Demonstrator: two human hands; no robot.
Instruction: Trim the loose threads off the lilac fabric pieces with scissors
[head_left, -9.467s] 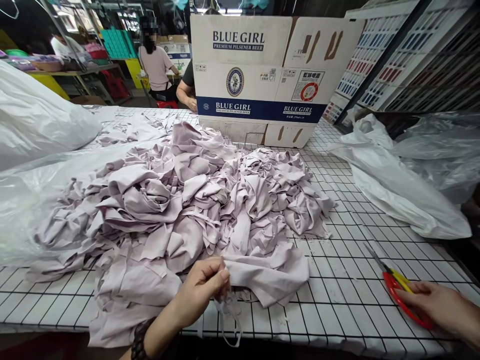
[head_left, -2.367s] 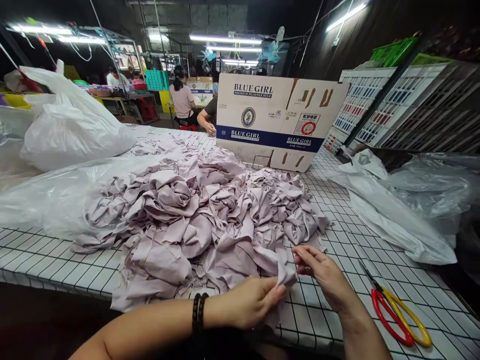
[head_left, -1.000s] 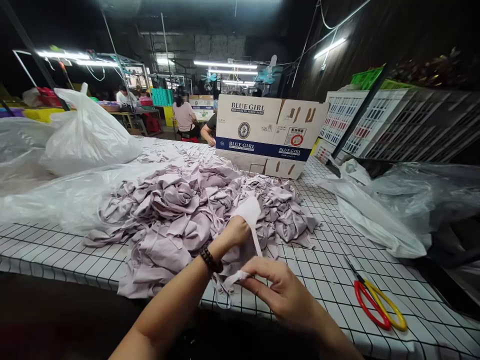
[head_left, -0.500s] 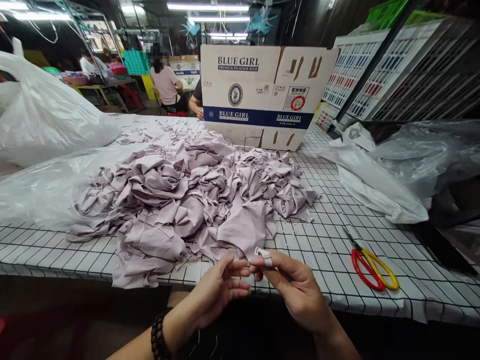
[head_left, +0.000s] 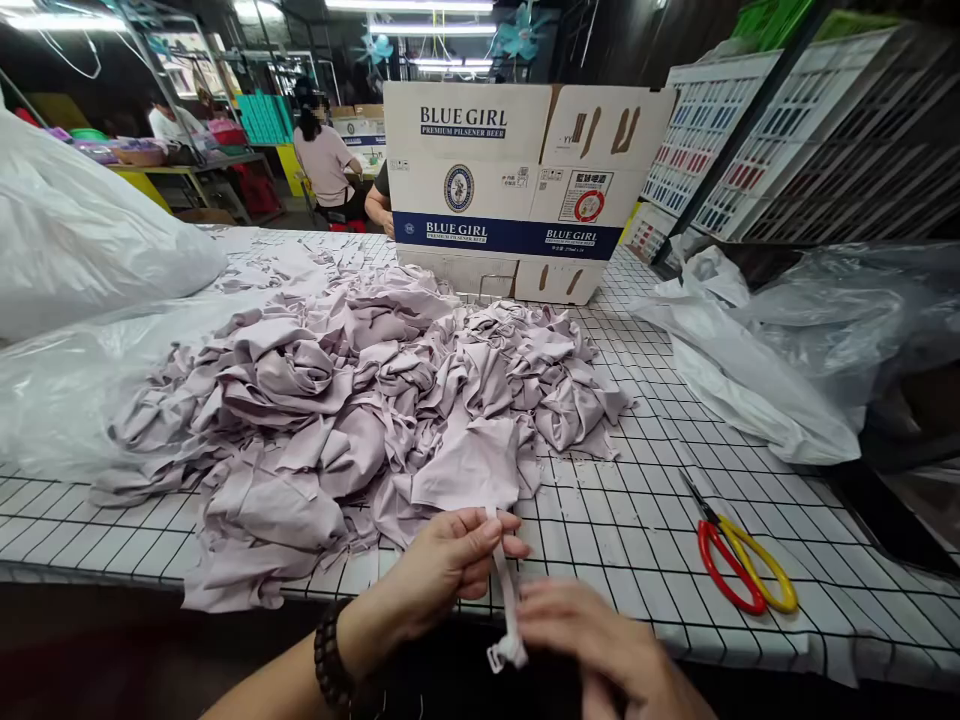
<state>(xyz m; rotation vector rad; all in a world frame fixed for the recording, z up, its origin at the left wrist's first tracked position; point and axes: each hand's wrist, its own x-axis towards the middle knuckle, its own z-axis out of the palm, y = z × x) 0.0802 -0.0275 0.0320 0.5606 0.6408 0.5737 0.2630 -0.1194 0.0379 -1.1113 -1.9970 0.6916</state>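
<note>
A heap of pale lilac fabric pieces (head_left: pixel 352 400) lies on the white grid-patterned table (head_left: pixel 645 520). My left hand (head_left: pixel 450 565), with a dark bead bracelet at the wrist, pinches the top of a narrow lilac strap (head_left: pixel 508 590) that hangs from one piece at the heap's near edge. My right hand (head_left: pixel 592 640), blurred by motion, is closed on the strap's lower end, where a small clear plastic ring sits. Red-and-yellow scissors (head_left: pixel 739 565) lie on the table to the right, apart from both hands.
A tall "Blue Girl" cardboard box (head_left: pixel 517 190) stands behind the heap. Clear plastic bags lie at the left (head_left: pixel 82 250) and at the right (head_left: pixel 765 370). White shelving (head_left: pixel 757 130) stands at the back right. People sit at a far table (head_left: pixel 322 160).
My right hand has slid down the strap, pulling it straight below the table edge. My left hand stays pinched at the strap's top. The view has tilted slightly.
</note>
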